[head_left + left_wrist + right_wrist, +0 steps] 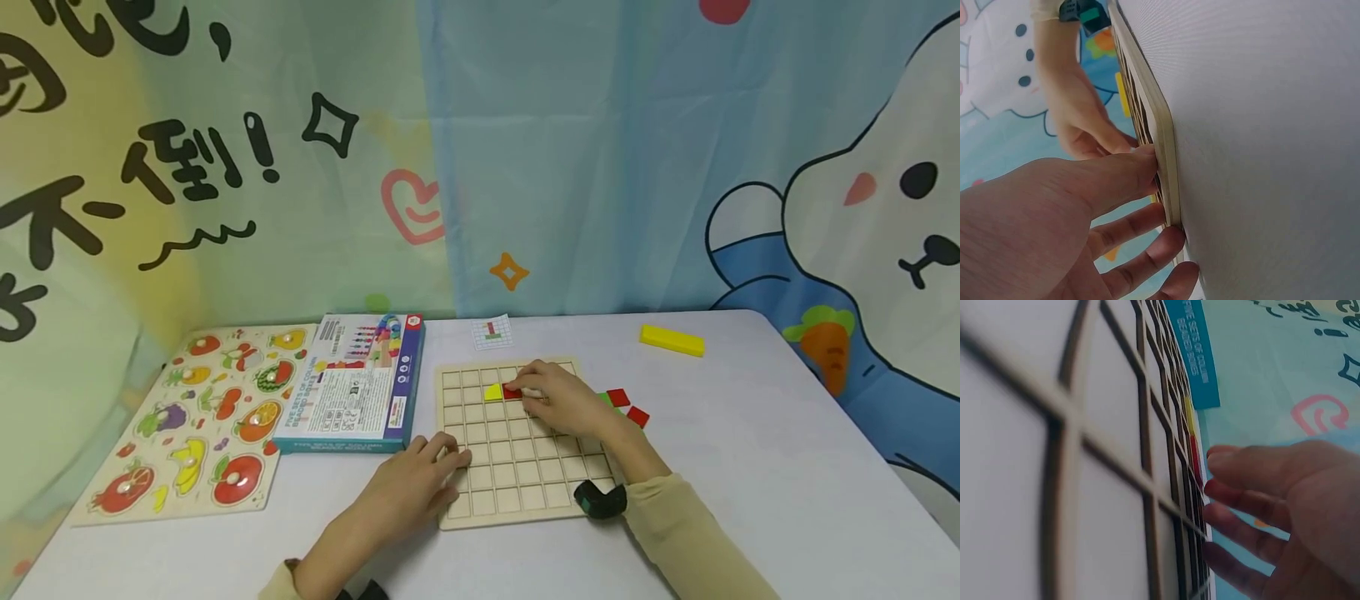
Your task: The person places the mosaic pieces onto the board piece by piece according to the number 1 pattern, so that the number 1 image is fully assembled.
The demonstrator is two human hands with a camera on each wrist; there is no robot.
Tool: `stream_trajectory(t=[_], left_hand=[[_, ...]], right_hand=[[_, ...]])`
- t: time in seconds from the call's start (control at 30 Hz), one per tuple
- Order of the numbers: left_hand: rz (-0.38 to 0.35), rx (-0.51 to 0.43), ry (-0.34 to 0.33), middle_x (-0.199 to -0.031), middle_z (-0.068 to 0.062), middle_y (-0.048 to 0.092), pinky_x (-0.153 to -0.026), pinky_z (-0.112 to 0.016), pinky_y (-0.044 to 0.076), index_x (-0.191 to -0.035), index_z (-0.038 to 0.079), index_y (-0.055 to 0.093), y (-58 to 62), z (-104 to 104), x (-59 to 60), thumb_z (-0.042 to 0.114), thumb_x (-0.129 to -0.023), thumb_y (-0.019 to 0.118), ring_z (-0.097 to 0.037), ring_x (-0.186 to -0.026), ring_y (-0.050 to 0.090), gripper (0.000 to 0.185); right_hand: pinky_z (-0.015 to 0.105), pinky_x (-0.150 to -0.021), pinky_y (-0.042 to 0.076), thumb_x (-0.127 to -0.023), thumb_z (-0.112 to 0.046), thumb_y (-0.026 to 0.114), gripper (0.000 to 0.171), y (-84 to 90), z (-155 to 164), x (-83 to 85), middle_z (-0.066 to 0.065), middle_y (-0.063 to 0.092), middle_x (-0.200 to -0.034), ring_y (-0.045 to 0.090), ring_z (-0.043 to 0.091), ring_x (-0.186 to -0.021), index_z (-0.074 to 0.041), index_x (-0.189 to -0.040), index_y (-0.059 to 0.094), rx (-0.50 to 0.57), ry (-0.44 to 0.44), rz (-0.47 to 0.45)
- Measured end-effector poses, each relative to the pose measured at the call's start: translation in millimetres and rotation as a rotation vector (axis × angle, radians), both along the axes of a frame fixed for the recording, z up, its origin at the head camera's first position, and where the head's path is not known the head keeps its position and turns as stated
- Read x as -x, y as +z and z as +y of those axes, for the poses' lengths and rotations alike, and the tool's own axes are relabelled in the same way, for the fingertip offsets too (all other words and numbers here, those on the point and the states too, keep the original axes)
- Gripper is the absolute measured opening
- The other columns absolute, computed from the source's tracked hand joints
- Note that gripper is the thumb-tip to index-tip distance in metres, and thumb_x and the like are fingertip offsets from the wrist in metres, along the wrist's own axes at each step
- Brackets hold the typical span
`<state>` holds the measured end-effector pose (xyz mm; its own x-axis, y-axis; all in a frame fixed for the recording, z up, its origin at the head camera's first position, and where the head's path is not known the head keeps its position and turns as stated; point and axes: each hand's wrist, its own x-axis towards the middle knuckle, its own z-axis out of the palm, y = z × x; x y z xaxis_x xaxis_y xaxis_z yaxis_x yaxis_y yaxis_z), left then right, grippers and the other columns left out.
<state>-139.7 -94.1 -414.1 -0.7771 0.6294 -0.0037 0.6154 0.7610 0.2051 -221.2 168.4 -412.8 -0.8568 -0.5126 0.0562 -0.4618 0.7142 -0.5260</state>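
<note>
R hand [558, 398] reaching to red tile [512, 392] on wooden grid bd. [517, 477], fingers apart
L hand [408, 482] resting at bd. edge, fingers spread.

Left hand [408, 483] with fingers [1135, 228] spread, right hand [558, 398] farther forward, palm down

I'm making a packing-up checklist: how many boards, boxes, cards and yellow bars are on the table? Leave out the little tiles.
Boards: 2 (grid board, fruit puzzle board)
Boxes: 1 (the printed box)
Cards: 1 (small white card)
Yellow bars: 1 (yellow bar)
Total: 5
</note>
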Motion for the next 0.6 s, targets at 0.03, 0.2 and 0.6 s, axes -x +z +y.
stream_trajectory(t=[0.03, 0.2, 0.6], left_hand=[[-0.002, -0.001, 0.0, -0.122, 0.005, 0.049, -0.068, -0.026, 0.045, -0.128, 0.021, 0.058, -0.1, 0, 0.0, 0.028, -0.089, 0.065, -0.014, -0.093, 0.047, 0.04], [-0.004, 0.001, 0.003, -0.123, 0.005, 0.049, -0.068, -0.026, 0.045, -0.129, 0.021, 0.058, -0.6, 0, 0.0, 0.028, -0.089, 0.065, -0.014, -0.093, 0.047, 0.041], [0.006, 0.003, 0.001, -0.123, 0.005, 0.049, -0.069, -0.028, 0.046, -0.129, 0.021, 0.058, -2.6, 0, 0.3, 0.029, -0.089, 0.065, -0.015, -0.094, 0.047, 0.041]], right_hand=[[0.046, -0.094, 0.044, -0.093, -0.012, 0.058, 0.029, 1.1, 2, -0.1, 0.008, 0.056, -0.124, 0.051, 0.027, -0.115, -0.011, -0.122, 0.064, 0.014, -0.004, -0.007], [0.046, -0.093, 0.044, -0.092, -0.01, 0.058, 0.026, 5.2, 16, 0.3, 0.009, 0.057, -0.12, 0.052, 0.028, -0.112, -0.007, -0.118, 0.064, 0.074, -0.014, -0.023], [0.048, -0.091, 0.044, -0.093, -0.009, 0.057, 0.026, 9.4, 63, 2.0, 0.012, 0.059, -0.115, 0.056, 0.03, -0.106, -0.004, -0.119, 0.06, 0.081, -0.067, -0.1]])
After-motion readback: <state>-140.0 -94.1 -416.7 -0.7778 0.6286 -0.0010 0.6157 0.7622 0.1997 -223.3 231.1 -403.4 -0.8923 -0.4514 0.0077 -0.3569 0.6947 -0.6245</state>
